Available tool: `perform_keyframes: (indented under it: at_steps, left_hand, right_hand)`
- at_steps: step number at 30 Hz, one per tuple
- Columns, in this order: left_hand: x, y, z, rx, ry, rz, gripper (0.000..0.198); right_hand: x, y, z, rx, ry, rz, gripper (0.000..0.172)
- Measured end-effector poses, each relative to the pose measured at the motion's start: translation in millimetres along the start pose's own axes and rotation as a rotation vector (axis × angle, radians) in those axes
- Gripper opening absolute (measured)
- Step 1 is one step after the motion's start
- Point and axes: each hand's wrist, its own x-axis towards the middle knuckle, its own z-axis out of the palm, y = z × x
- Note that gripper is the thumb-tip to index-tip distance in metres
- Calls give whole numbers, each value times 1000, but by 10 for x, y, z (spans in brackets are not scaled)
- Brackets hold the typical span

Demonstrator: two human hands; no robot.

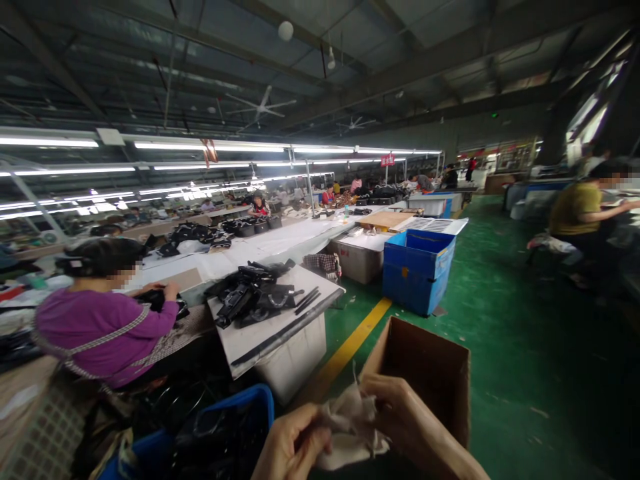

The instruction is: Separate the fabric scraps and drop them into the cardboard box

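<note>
A crumpled piece of beige cloth is held up between my two hands at the bottom of the view. My left hand pinches its left side between thumb and fingers. On the other side, my right hand grips the cloth's upper right edge, its fingertips partly hidden behind the folds. A thin loose thread sticks up from the top of the fabric. Just behind my right hand stands an open cardboard box, its inside dark.
To the left, a blue bin holds black pieces. A co-worker in purple sits beside a table heaped with black parts. Ahead stands a blue crate. A yellow line crosses the green floor.
</note>
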Motion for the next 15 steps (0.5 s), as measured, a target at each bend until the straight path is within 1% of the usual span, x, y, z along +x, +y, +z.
perform_keyframes:
  at_steps: [2, 4, 5, 6, 7, 9, 10, 11, 12, 13, 15]
  left_hand:
    - [-5, -27, -8, 17, 45, -26, 61]
    - [3, -29, 24, 9, 94, -30, 62]
    - [8, -27, 44, 9, 112, -23, 61]
    - [12, -24, 61, 7, 128, -9, 60]
    - [13, -24, 73, -4, 141, 6, 59]
    - [3, -31, 78, -21, 155, 26, 58]
    - [-7, -39, 70, -27, 159, 28, 58]
    - [-20, -51, 57, -35, 164, 25, 58]
    - [-33, -66, 39, -49, 174, 21, 59]
    - [-44, -84, 19, -76, 199, 10, 59]
    - [-52, -122, -20, -184, 292, -17, 60]
  right_hand:
    - [-7, 80, 16, 95, 63, 75, 51]
    - [-24, 104, 49, 173, 113, 136, 59]
    - [-36, 90, 63, 202, 112, 147, 61]
    - [-51, 64, 74, 229, 81, 148, 60]
    - [-66, 31, 79, 241, 18, 139, 57]
    - [-90, -29, 72, 205, -94, 116, 48]
    - [-97, -44, 60, 162, -107, 108, 42]
    - [-101, -45, 41, 115, -78, 107, 39]
    - [-103, -31, 18, 72, -5, 114, 39]
    - [-105, -6, -9, 48, 96, 122, 41]
    - [-114, 51, -60, 41, 300, 129, 44]
